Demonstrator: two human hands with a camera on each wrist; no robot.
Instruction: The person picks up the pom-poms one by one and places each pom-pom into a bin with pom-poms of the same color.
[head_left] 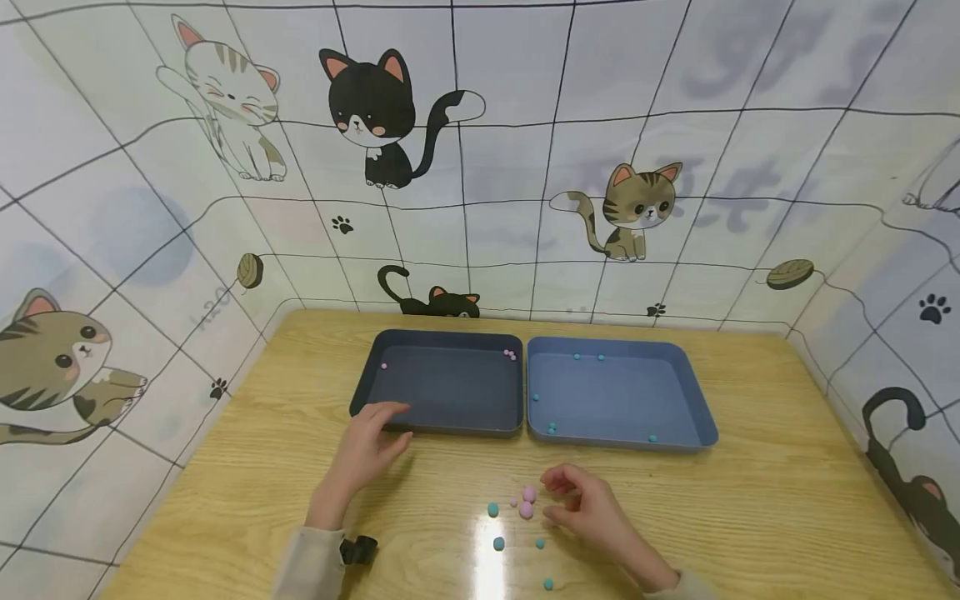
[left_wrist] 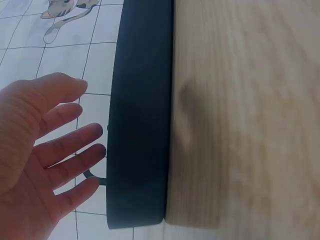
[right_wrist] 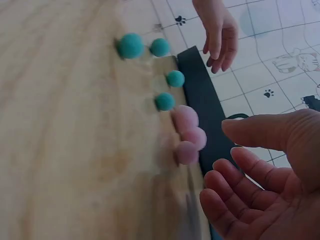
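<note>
My left hand [head_left: 365, 446] hovers with loosely spread fingers over the near left corner of the dark tray [head_left: 435, 432]; it holds nothing in the left wrist view, where the tray's wall [left_wrist: 140, 125] stands beside the fingers. On the wooden table my right hand [head_left: 588, 510] is just right of two larger pink balls [head_left: 527, 510] and a tiny pink ball [head_left: 513, 502]. Its fingers [right_wrist: 250, 170] are gently bent, with nothing between them. Several teal balls [head_left: 492, 509] lie scattered left of and below the pink ones.
Inside the dark tray are several tiny pink balls [head_left: 384, 366]. A blue tray [head_left: 622, 445] stands close on its right, with several small teal balls [head_left: 601, 357] in it. A cat-printed cloth [head_left: 510, 167] hangs behind the table and at both sides.
</note>
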